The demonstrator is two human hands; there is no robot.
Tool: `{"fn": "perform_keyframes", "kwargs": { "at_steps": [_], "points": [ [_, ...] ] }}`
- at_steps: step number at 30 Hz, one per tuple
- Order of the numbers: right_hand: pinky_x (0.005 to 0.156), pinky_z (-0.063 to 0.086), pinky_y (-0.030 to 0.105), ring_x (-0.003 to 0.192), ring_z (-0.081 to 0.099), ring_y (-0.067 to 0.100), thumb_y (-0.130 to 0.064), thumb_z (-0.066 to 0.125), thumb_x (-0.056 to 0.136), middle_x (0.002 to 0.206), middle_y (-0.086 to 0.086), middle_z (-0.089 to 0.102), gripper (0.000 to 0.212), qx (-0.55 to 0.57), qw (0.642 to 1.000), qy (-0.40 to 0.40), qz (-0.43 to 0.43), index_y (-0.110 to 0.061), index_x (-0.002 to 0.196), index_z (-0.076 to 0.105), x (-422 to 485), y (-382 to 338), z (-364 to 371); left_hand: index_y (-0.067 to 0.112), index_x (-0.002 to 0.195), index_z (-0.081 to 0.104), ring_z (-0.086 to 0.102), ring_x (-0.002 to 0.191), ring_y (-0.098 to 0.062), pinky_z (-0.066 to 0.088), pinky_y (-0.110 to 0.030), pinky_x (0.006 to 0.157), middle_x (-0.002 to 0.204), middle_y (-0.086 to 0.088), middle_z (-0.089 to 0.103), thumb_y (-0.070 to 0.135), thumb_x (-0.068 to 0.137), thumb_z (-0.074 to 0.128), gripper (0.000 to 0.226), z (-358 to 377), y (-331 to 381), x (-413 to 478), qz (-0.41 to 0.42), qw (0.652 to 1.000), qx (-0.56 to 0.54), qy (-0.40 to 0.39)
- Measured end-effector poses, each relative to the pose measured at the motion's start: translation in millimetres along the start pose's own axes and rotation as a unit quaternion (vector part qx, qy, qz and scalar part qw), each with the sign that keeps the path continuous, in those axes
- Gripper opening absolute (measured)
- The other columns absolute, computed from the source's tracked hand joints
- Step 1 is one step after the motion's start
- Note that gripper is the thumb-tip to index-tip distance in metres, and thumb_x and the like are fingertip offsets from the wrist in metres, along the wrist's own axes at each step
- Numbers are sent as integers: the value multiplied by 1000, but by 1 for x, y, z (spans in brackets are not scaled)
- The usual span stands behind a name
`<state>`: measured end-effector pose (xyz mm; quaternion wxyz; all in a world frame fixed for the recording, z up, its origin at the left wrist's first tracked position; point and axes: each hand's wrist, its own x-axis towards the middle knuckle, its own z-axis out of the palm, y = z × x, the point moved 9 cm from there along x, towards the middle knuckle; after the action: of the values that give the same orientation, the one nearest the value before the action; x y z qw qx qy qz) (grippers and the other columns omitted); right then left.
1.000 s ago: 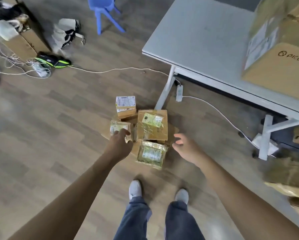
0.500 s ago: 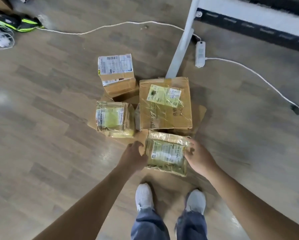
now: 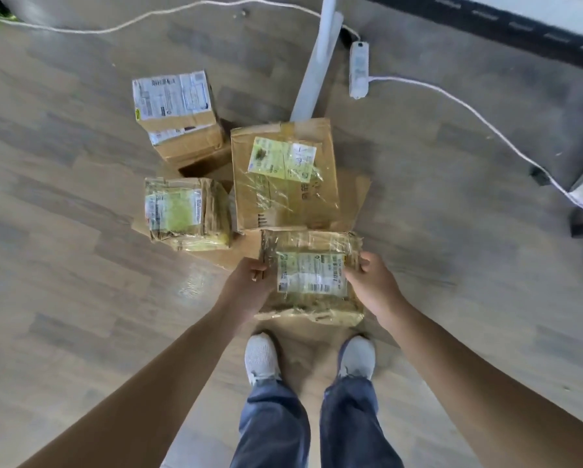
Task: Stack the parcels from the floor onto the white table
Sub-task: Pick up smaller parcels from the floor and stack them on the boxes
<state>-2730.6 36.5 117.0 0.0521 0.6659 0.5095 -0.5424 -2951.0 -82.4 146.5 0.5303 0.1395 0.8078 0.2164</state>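
Observation:
Several taped cardboard parcels lie on the wooden floor in front of my feet. The nearest parcel (image 3: 312,275), wrapped in clear tape with a white label, is gripped at its left edge by my left hand (image 3: 248,285) and at its right edge by my right hand (image 3: 371,285). Behind it lies a larger flat parcel (image 3: 283,173) with a yellow-green label. A small taped parcel (image 3: 187,211) sits to the left. A box with a white label (image 3: 177,113) stands further back. Of the white table, only a leg (image 3: 317,62) and an edge at the top right show.
A white power strip (image 3: 358,69) and its cable (image 3: 469,113) lie on the floor right of the table leg. Another white cable (image 3: 114,27) runs along the top left. A flattened cardboard sheet (image 3: 357,197) lies under the parcels. My two white shoes stand just behind the held parcel.
The view has dropped closer to the floor. My hands moved from beside the pile onto the nearest parcel, and both now grip its sides.

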Motion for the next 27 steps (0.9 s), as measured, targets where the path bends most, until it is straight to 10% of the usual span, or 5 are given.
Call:
{"fn": "perform_keyframes", "kwargs": {
  "at_steps": [7,11,15,21,27],
  "points": [
    [35,33,11,41,53,-6,-10,53,94,75,-3,53,25,44,994,81,-65,-9,120,53,-120,-91,-125,13,109,48,57,68,-19,44,-29,59,90,-7,62,6,85,57,26,-34,115,-118,42,995,-88,-1],
    [46,44,16,56,60,0,-16,55,94,85,-3,62,36,76,985,133,-81,-19,128,42,-199,-144,-205,6,81,56,59,53,-13,47,-27,49,64,-1,63,2,85,52,7,-51,207,-197,146,986,-73,-20],
    [49,50,30,80,68,28,-13,55,93,106,15,64,45,116,966,197,-121,-17,134,37,-271,-187,-285,22,111,46,68,73,-21,50,-28,50,89,-12,69,24,89,56,24,-54,279,-259,153,984,-73,-58],
    [58,51,30,73,63,17,-38,49,99,119,9,62,45,89,956,223,-168,-25,140,37,-364,-216,-377,24,124,45,68,73,-23,55,-27,50,99,-13,61,23,95,52,30,-33,377,-345,229,966,-26,-117],
    [66,43,32,80,56,17,-54,44,96,97,-2,57,57,59,949,230,-206,-31,145,29,-414,-218,-475,18,86,48,63,72,-23,55,-31,53,87,-8,56,24,94,54,12,4,470,-427,318,944,28,-80]
  ]
}}
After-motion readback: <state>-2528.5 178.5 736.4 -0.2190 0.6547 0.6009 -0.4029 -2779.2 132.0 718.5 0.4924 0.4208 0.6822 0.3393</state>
